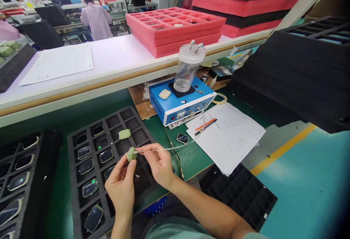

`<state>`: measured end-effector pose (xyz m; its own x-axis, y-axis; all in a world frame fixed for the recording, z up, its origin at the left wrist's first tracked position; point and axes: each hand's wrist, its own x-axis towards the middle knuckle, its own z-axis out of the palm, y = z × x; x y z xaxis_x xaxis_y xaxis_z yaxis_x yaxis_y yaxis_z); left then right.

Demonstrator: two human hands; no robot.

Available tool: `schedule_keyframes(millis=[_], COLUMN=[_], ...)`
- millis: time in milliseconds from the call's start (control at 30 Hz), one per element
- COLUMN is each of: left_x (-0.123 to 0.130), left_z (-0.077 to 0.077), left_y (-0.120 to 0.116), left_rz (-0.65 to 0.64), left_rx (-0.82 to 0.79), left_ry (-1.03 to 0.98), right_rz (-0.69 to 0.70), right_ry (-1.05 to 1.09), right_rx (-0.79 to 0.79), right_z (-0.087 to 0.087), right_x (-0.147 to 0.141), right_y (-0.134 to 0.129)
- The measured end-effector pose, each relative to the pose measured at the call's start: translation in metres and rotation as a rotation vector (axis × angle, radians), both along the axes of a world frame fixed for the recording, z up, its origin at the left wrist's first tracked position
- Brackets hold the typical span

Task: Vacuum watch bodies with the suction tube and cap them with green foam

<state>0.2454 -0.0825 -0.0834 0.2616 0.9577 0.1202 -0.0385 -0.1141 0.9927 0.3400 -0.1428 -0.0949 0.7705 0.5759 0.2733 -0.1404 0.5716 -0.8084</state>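
Frame centre: a small green case (131, 154) is pinched in the fingertip grip of the left hand (122, 180). At its right side, the tip of a clear tube (177, 146) is pinched by the right hand (160, 164), the tube's long axis being directed rightward, towards the blue box (183, 100) at upper centre-right.

Held watch case (131, 154) muted olive green; thin tube (166, 149) clear, whitish. Second watch case (124, 134) in tray paler, yellowish green. Compartment tray (71, 166) black; watches in it dark-screened, pale-rimmed, some with bright green dot. Bench (188, 162) deep green. Control box (177, 102) bright blue, white-edged; cream watch case (164, 94) on top. Pens (205, 124) orange and black. Papers (232, 133) white, faintly gridded. Foam trays (175, 38) coral red; tall foam stack (246, 5) banded black and red. Floor (314, 173) turquoise, yellow stripe (281, 150).
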Motion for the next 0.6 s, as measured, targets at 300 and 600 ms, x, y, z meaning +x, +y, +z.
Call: schedule_keyframes(millis=[300,600], left_x=[-0.0008,-0.0023], left_z=[-0.0029,-0.0017], left_y=[0.0015,0.0015], left_rz=[-0.006,-0.034], left_rx=[-0.022,-0.032], left_ry=[-0.01,-0.009], right_rz=[-0.006,-0.012], right_ry=[-0.01,-0.008], right_rx=[-0.037,-0.031], right_z=[-0.0018,-0.0013], right_x=[0.0006,0.0007], right_y=[0.0003,0.0002])
